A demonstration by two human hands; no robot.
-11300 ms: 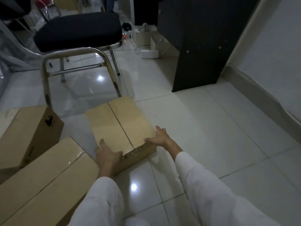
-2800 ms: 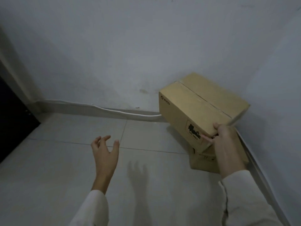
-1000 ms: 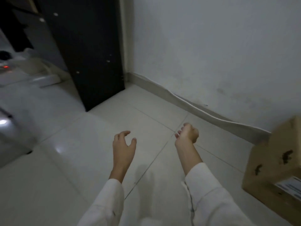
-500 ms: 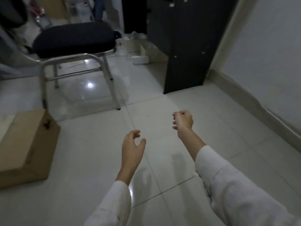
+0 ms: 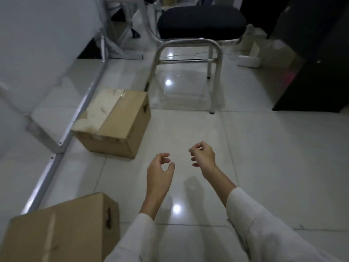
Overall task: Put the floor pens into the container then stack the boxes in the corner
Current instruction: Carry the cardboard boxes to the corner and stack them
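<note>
My view has swung from the corner back to the room. Two boxes are yet to be stacked: the far box (image 5: 113,121) left of centre, the near box (image 5: 60,233) at lower left. My left hand (image 5: 159,173) and right hand (image 5: 203,155) hang loosely curled, each grip empty. Both boxes are closed, their contents hidden. No pens show.

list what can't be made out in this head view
Head view:
- Near box: cut off by the left and bottom edges, full length unseen.
- Far box: its cardboard hides any contents; side print too small and dim to read.
- Chair: cut off above the seat by the top edge.
- Dark cabinet: cut off by the right edge.
- Pens, container, corner: not in this frame.
</note>
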